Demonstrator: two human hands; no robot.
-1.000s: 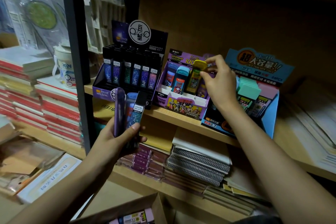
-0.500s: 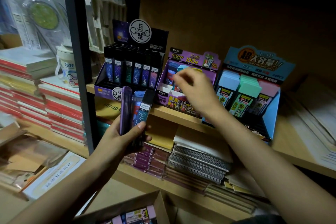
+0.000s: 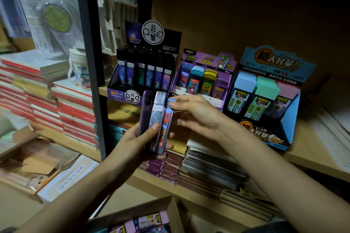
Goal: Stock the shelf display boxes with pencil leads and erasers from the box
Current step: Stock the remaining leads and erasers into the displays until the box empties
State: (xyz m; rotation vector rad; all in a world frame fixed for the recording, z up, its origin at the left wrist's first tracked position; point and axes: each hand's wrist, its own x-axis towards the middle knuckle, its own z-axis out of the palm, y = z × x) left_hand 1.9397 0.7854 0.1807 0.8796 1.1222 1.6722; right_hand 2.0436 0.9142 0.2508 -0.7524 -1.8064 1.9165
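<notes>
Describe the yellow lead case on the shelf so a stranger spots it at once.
On the wooden shelf, go to the purple display box, the middle of three. The yellow case stands third from the left in it, between a teal case and a purple case; no other there is yellow.

Left hand (image 3: 140, 142), right hand (image 3: 197, 115): bare, slender fingers (image 3: 182, 101), short plain nails (image 3: 155, 126). Left forearm (image 3: 85, 185), right forearm (image 3: 265, 168): bare along whole visible length. Dark garment (image 3: 274, 228) at bottom right edge, dim, detail unclear.
</notes>
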